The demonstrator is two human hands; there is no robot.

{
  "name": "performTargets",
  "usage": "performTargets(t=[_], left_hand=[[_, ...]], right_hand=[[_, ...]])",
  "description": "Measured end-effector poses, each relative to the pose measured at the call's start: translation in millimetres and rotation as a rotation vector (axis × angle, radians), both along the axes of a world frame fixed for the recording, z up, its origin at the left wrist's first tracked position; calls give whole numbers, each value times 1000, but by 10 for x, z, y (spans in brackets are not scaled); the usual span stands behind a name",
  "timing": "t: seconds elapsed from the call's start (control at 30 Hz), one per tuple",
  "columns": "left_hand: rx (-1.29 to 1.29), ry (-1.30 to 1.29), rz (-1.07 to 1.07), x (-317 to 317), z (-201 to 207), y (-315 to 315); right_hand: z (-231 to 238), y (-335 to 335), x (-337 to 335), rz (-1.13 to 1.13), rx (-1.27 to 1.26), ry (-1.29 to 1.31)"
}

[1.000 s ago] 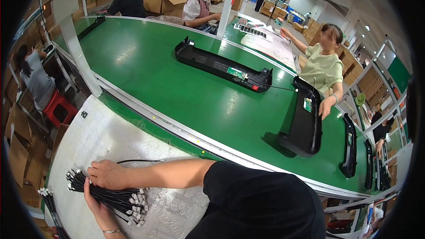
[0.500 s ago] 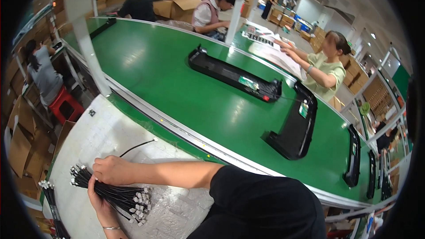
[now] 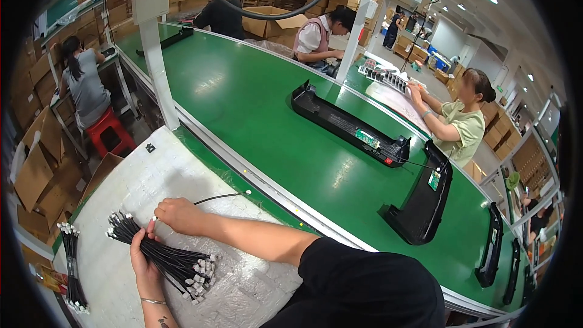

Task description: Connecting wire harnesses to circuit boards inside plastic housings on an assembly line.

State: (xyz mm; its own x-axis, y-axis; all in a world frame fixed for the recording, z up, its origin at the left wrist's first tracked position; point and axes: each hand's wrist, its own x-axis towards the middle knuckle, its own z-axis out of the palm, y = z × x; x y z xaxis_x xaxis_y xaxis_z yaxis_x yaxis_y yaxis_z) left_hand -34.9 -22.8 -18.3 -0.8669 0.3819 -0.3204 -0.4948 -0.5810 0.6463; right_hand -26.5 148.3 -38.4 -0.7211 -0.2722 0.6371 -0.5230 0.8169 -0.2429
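Observation:
My left hand (image 3: 144, 261) is wrapped round a thick bundle of black cables (image 3: 173, 260) with white connectors at both ends. The bundle slants over a pale, wrinkled work surface (image 3: 243, 282). Just above it, my right hand (image 3: 182, 216) pinches one black cable (image 3: 214, 197). A small white connector (image 3: 154, 218) shows at the right fingertips. The cable's other end, also with a white connector, reaches out to the right past the wrist. Part of this cable is hidden behind my right hand.
Another cable bundle (image 3: 71, 264) lies at the left edge. Beyond a metal rail (image 3: 231, 158), a green conveyor belt (image 3: 243, 94) carries several long black housings (image 3: 340, 123), two with green circuit boards joined by a wire. A metal post (image 3: 155, 61) rises by the rail. Co-workers sit around the belt.
My right hand has drawn slightly away from the bundle, and a connector now shows at its fingertips. My left hand still grips the bundle. The whole view has shifted.

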Motion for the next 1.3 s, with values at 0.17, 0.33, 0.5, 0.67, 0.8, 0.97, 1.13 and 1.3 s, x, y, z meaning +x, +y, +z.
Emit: performTargets(t=[0.17, 0.33, 0.5, 0.67, 0.8, 0.97, 1.13, 1.3], left_hand=[[-13, -3, 9, -5, 1, -6], [-32, 45, 35, -13, -71, -31], [-32, 17, 43, -34, -86, -30], [3, -2, 47, -54, -109, -21], [-7, 30, 37, -37, -81, -22], [-28, 48, 27, -45, -114, -15], [-10, 78, 23, -42, -98, -18], [8, 46, 11, -76, -122, -28]], right_hand=[[53, -15, 28, 24, -72, 47], [99, -72, 54, 89, -93, 103], [131, -72, 78, 144, -53, 127], [68, -101, 45, 145, -52, 225], [-10, -96, 15, 136, -115, 74], [-57, -102, 21, 58, -55, -50], [-57, -94, 17, 49, -10, -95], [-10, -107, 10, 129, -207, 51]])
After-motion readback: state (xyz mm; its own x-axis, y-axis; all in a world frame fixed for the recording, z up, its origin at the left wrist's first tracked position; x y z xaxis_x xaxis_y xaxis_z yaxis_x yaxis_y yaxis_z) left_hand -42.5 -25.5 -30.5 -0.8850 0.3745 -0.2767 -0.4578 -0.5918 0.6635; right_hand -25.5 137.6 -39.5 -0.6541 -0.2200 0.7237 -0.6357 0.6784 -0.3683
